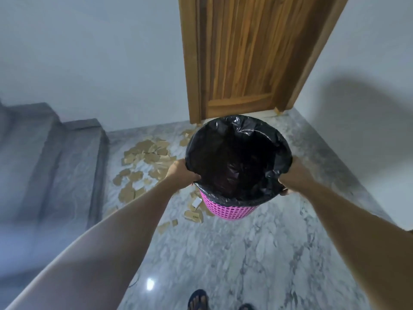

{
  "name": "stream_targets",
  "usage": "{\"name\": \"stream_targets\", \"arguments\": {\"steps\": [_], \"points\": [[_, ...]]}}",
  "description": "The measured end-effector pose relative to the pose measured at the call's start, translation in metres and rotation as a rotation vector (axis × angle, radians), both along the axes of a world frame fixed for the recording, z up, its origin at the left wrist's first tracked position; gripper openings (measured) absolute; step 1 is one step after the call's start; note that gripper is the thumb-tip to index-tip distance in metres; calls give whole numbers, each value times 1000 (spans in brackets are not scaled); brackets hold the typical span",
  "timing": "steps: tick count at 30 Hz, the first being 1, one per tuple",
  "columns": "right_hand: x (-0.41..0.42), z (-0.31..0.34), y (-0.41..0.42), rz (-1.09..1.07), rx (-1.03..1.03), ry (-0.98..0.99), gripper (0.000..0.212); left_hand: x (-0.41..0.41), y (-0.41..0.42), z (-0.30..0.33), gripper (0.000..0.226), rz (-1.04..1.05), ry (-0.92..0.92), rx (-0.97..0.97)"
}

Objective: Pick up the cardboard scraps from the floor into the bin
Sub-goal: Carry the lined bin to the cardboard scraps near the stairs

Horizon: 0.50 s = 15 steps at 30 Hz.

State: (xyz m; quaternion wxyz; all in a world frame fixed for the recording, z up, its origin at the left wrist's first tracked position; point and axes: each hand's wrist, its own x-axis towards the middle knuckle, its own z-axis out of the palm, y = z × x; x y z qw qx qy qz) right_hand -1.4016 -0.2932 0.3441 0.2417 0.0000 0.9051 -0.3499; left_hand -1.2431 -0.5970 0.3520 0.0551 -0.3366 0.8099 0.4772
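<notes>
Cardboard scraps [145, 162] strewn on floor [223, 253] left of bin. Left hand [181, 172] pinching black liner [237, 157] at rim, right hand [288, 177] gripping opposite rim, pink bin [228, 209] held up. Risk: liner slipping off, or bin set down on scraps.

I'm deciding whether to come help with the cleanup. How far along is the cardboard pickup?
Barely started. Done: nothing that shows; the black liner looks dark, with no scraps visible inside. In hand: the left hand and right hand grip the rim of the pink bin. Left: cardboard scraps scattered across the marble floor near the steps.
</notes>
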Motion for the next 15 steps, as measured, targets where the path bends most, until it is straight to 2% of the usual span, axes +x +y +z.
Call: {"name": "stream_targets", "arguments": {"steps": [4,8,11,12,15], "points": [[-27,-3,-85,146,-47,-19,64,-1,-50,-20,36,156,-57,-32],[-47,-34,-167,263,-16,13,43,17,-99,-50,45,333,-98,-48],[-57,-78,-233,415,117,120,57,40,-131,-68,39,468,-129,-62],[-55,-91,-259,456,135,102,55,53,-143,-75,34,519,-133,-62],[-43,-127,-324,552,122,48,35,89,-172,-98,26,627,-156,-54]]}}
